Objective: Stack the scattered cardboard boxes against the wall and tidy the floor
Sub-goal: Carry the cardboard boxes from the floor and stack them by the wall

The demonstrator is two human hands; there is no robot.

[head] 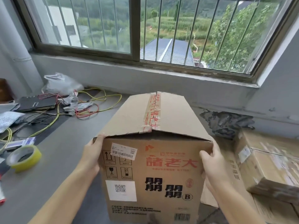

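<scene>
Box [152, 159] clamped between both hands' [92, 152] [212, 160] curled fingers, mid-carry. Next, probably: lowering onto stack [267, 167] right of fingers, by wall [178, 88].

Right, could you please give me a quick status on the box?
Left hand, right hand gripping printed cardboard box by its sides. More cardboard boxes right, below window. Yellow tape roll, wires left.
</scene>
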